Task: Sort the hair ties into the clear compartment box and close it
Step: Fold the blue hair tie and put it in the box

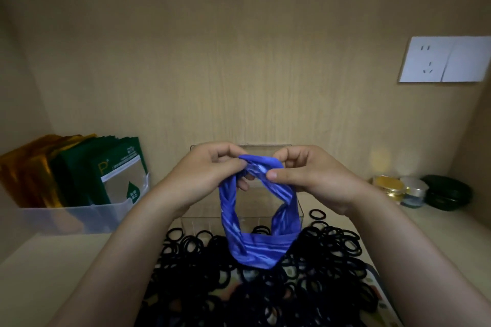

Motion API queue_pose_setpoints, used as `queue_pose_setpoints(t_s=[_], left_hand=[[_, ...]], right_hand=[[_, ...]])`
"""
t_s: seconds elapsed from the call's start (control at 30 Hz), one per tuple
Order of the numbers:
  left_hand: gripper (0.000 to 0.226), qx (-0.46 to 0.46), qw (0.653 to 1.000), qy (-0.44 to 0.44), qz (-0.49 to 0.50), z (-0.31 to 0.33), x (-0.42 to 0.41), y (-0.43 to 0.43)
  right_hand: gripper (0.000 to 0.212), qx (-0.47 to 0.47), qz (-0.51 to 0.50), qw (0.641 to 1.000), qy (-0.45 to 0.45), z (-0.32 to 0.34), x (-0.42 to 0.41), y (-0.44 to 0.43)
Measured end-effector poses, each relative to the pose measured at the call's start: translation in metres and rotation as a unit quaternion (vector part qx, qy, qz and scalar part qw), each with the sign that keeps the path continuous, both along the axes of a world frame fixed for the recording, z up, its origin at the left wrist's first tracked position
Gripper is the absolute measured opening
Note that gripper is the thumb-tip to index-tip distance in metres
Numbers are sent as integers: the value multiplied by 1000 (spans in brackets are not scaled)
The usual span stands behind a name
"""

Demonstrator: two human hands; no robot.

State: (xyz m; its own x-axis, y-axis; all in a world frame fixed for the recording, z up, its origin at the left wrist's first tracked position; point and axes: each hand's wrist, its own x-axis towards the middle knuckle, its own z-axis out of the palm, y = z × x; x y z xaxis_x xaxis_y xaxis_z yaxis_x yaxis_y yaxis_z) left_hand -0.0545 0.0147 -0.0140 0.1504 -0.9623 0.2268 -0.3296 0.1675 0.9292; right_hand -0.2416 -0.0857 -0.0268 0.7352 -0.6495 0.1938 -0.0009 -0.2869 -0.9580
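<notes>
- Head view, the hold: the left hand (pixel 212 172) and the right hand (pixel 310 175) are both pinching the top of a blue patterned fabric hair band (pixel 259 249), thumb against fingers. The two pinches are sitting close together, so the loop is hanging open below them. My guess is that they are gathering the band smaller so it will fit a compartment.
- Head view, the target: the clear compartment box (pixel 204 221) is sitting just behind and below the grip, with the loop dangling in front of its near wall. Its lid seems to be standing open, an edge showing just above the knuckles. What is already inside I cannot tell.
- Head view, the stock: black hair ties (pixel 212 273) are lying heaped under the grip on a patterned mat (pixel 382 297), and the band's lower end is touching the heap.
- Head view, edges and room: left of the grip, a frosted bin (pixel 79 218) of green sachets (pixel 117 167) is crowding the box. Right of it, small jars (pixel 390 186) and a dark round case (pixel 449 192) are sitting well apart. The path forward over the box's near wall is looking open; the wooden back panel is closing off everything beyond.
</notes>
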Motion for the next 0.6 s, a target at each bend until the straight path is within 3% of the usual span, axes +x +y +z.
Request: queue_pose_setpoints(t_s=[0.07,0.13,0.23,0.33,0.43,0.53,0.6], left_hand=[[9,-37,998,-41,38,2,1,1],[15,-55,992,-102,54,3,2,1],[17,6,989,-147,10,1,6,3],[41,89,993,-53,-61,-5,5,0],[45,82,987,108,-90,-11,1,-6],[39,69,983,129,-111,-14,2,-7],[40,51,983,139,-109,-13,2,-8]], right_hand=[[18,-92,-123,988,10,-4,10,0],[25,-191,-256,948,13,-11,20,-1],[24,-261,-332,906,-23,-18,26,2],[23,-248,-317,912,-74,-18,26,4],[22,-224,-297,923,-96,-15,25,3],[22,-211,-292,926,-112,-12,24,3],[27,-213,-313,922,-75,-12,23,2]])
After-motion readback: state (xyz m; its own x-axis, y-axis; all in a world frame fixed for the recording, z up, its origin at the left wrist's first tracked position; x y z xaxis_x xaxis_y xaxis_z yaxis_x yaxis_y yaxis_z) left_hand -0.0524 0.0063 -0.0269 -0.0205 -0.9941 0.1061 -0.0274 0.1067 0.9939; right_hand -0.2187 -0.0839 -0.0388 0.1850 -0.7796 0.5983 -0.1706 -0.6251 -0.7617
